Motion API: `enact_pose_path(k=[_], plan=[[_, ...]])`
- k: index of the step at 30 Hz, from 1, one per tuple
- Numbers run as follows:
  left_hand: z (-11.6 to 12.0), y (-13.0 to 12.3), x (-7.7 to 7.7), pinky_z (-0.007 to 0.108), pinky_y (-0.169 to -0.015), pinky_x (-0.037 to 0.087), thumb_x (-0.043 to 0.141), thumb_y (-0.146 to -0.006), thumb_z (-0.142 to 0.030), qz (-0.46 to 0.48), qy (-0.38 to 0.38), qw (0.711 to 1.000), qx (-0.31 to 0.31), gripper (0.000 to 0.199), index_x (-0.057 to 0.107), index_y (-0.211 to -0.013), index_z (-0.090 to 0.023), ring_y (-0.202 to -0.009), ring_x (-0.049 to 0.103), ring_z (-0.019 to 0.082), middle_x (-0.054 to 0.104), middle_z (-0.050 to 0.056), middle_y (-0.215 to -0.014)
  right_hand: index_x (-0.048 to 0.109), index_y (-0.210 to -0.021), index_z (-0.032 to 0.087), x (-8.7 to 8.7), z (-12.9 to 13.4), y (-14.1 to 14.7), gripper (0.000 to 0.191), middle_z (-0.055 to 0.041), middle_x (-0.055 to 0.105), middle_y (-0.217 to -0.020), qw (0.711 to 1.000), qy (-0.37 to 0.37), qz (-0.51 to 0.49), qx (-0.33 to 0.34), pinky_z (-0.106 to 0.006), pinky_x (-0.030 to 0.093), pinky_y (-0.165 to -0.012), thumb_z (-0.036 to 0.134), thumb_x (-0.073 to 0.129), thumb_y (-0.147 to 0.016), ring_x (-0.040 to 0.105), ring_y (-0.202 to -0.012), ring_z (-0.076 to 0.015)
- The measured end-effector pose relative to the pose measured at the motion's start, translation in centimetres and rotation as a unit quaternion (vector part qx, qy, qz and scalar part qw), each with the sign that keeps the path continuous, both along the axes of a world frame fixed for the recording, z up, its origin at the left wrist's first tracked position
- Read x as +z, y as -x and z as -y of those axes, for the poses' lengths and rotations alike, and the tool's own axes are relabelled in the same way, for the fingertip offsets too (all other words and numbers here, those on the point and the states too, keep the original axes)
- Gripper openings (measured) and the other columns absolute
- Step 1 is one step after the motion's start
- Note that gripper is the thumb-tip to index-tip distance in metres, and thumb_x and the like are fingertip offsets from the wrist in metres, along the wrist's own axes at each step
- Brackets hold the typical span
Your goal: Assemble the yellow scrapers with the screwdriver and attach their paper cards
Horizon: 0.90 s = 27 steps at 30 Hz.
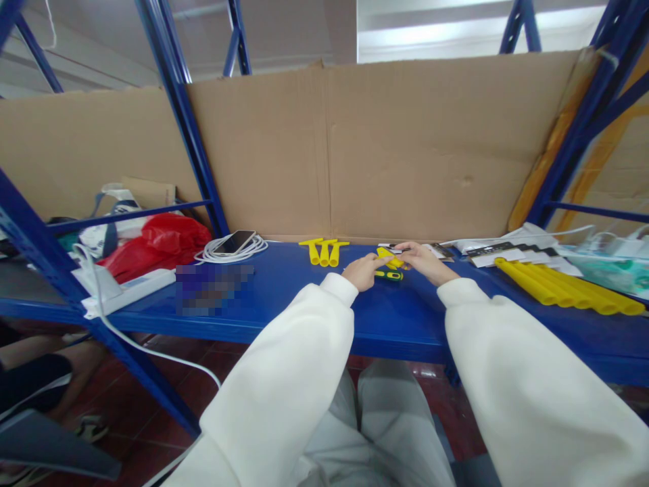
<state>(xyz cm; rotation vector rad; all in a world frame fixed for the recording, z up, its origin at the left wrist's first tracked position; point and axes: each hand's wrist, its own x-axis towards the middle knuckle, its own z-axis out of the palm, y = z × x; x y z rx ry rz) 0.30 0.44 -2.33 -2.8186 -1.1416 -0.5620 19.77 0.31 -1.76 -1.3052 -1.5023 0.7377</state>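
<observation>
A yellow plastic piece (388, 256) is between my two hands above the blue shelf. It looks like the T-shaped parts nearby, but my fingers cover much of it. My left hand (364, 271) is closed on its left side. On the other side, my right hand (424, 262) pinches it with bent fingers. Just below lies a green and black handle (391, 275), perhaps of a screwdriver. Several yellow T-shaped plastic handles (324, 253) lie in a row left of my hands. Behind my right hand are flat black-and-white packages (442, 252), partly hidden.
Several yellow tubes (562, 287) lie at the right, beside black-and-white cards (512, 254). At the left are a phone (235, 241) on a coiled white cable (256, 248), a power strip (134, 292) and a red bag (170, 245). Cardboard (405, 149) walls the back. Another person's leg (81, 362) shows lower left.
</observation>
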Motion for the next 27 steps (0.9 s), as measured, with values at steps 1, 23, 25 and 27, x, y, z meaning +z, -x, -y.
enact_pose_path(k=[1,23,25,27], plan=[[-0.2,0.0,-0.1,0.031,-0.102,0.045,0.049,-0.086,-0.005,0.008,0.001,1.0,-0.006,0.069,0.041,-0.149,-0.033,-0.117,0.06,0.021,0.058,0.008,-0.128,0.061,-0.097,0.017,0.0,-0.1,-0.1,0.021,-0.001,0.067,-0.073,1.0,-0.004,0.002,-0.005,-0.021,0.044,-0.056,0.02,0.065,-0.076,0.059,-0.06,-0.0113],[0.3,-0.8,1.2,0.016,-0.051,0.051,0.058,-0.088,-0.011,0.445,0.381,0.809,0.044,0.072,0.032,-0.153,-0.028,-0.073,0.067,0.011,0.057,0.012,-0.135,0.077,-0.102,0.022,-0.8,-0.1,-4.6,0.029,-0.0164,0.068,-0.116,0.852,0.069,0.46,-0.24,-0.042,0.049,-0.093,0.018,0.057,-0.082,0.061,-0.115,-0.0314],[0.3,-0.8,1.3,0.014,-0.047,0.047,0.059,-0.088,-0.011,0.452,0.415,0.788,0.057,0.072,0.032,-0.153,-0.027,-0.07,0.067,0.01,0.061,0.012,-0.127,0.077,-0.101,0.021,-0.8,0.0,-4.5,0.028,-0.0177,0.067,-0.117,0.851,0.067,0.465,-0.236,-0.043,0.048,-0.094,0.017,0.056,-0.082,0.059,-0.117,-0.0324],[0.3,-0.7,1.4,0.012,-0.045,0.045,0.06,-0.088,-0.011,0.458,0.429,0.776,0.059,0.072,0.033,-0.153,-0.026,-0.069,0.067,0.01,0.064,0.01,-0.12,0.077,-0.097,0.02,-0.8,0.1,-4.4,0.026,-0.0181,0.067,-0.116,0.85,0.064,0.468,-0.233,-0.044,0.047,-0.094,0.017,0.055,-0.082,0.059,-0.117,-0.0324]])
